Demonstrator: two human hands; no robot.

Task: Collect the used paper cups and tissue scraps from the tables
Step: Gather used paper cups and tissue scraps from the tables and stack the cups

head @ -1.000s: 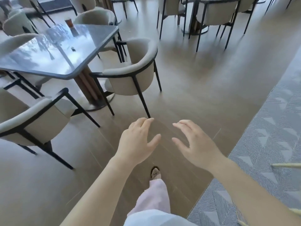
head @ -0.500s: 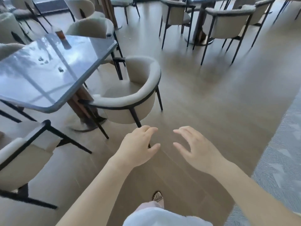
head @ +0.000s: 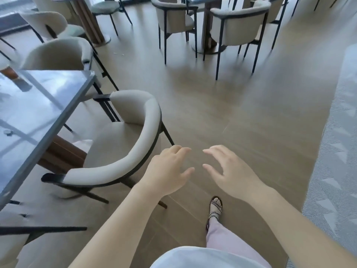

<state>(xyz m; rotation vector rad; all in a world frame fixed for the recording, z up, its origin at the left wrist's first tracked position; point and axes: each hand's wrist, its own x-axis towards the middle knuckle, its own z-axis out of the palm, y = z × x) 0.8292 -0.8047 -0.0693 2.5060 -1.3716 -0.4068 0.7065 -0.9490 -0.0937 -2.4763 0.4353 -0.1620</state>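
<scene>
While both are empty: left hand [head: 166, 175] spread wide | right hand [head: 229, 171] spread wide | beside chair [head: 123, 136]

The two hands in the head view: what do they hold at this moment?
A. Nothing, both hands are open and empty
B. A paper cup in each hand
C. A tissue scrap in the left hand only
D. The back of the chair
A. The left hand and right hand hang over the floor with fingers spread and nothing between them; the chair is beside the left hand.
</scene>
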